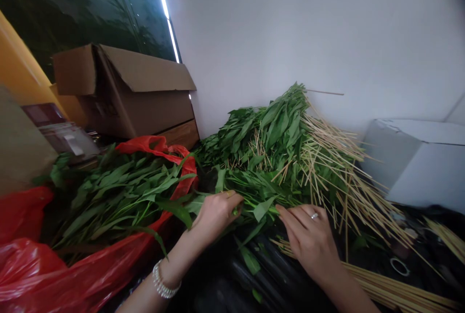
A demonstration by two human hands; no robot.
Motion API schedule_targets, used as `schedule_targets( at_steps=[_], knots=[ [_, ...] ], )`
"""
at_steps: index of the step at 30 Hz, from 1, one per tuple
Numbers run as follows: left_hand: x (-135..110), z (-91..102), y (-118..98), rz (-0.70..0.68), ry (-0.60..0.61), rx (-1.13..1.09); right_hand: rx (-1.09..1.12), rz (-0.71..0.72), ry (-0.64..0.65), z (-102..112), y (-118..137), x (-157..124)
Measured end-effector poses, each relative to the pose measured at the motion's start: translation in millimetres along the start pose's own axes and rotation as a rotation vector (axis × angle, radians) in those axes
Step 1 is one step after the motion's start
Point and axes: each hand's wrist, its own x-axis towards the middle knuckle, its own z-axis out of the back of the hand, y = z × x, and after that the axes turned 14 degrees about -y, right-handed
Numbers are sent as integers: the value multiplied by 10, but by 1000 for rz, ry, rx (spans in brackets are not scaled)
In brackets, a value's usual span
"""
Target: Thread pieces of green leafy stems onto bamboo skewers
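Observation:
My left hand (220, 209), with a beaded bracelet at the wrist, is closed in a pinch on a leafy green stem (236, 211). Some long leaves hang behind its wrist. To its right, my right hand (308, 230), wearing a ring, pinches a green leaf (264, 208) or its stem between thumb and fingers. Loose leafy greens (254, 184) lie just beyond both hands. Behind them is a heap of greens (283, 114) threaded on thin wooden skewers (327, 138), whose bare ends point right.
At left, a red plastic bag (83, 281) holds more leafy greens (116, 192). Black plastic (269, 274) covers the work surface. Bare skewers (395, 289) lie at lower right. A cardboard box (145, 109) stands back left, a white box (428, 167) at right, against a pale wall (308, 22).

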Motion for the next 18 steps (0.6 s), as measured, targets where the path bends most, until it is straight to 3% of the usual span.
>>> schedule_targets(
  at_steps=[7,9,12,13,15,16,18],
  knots=[
    [-13,-93,-14,260,-300,-231,46,-12,34,-36,50,-13],
    [17,4,55,436,-434,-268,34,-41,36,-43,2,-39],
    [-14,370,128,668,-574,-301,-8,-122,10,-60,-127,-87],
    [-68,527,119,652,-548,-339,-17,-155,-1,-68,-166,-101],
    [-250,810,39,524,-274,-436,-21,-207,-15,-89,-215,-120],
    [-367,907,-26,445,-98,-489,-20,-219,-15,-98,-223,-124],
    [-607,974,-172,326,18,-568,-21,-221,-13,-108,-209,-124]
  ],
)
